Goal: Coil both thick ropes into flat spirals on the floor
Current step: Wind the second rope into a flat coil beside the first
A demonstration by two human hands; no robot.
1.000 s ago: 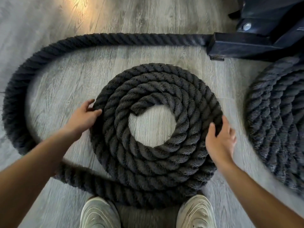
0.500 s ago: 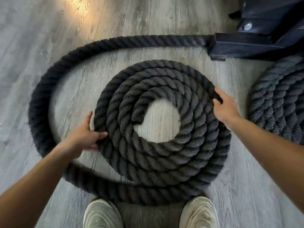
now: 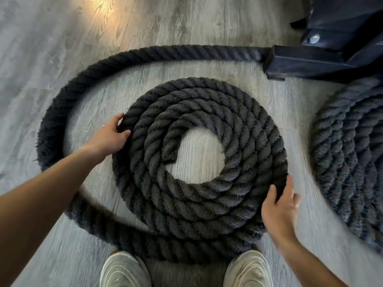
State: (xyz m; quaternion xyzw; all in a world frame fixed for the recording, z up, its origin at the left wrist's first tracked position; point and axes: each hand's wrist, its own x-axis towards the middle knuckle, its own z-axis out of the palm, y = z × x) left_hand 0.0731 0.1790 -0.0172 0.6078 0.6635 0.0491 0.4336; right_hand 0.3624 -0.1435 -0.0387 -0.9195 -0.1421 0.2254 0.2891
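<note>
A thick dark rope lies on the grey wood floor as a flat spiral [image 3: 199, 195] of several turns with a bare hole in its middle. Its loose tail [image 3: 62, 104] loops wide round the left side and runs along the back to the black frame. My left hand [image 3: 109, 135] grips the spiral's outer turn at its left edge, thumb on top. My right hand [image 3: 279, 206] presses against the outer turn at the lower right, fingers spread on the rope. A second dark rope coil [image 3: 350, 162] lies flat at the right, partly cut off by the frame edge.
A black metal frame foot [image 3: 306, 61] with a bolt stands at the back right, where the loose rope ends. My two pale shoes [image 3: 126, 270] stand just below the spiral. Bare floor stretches to the left and back.
My right hand has dropped from the spiral's upper right edge to its lower right. My left hand has shifted up the left edge. The spiral has turned a little and the loose loop has drawn closer.
</note>
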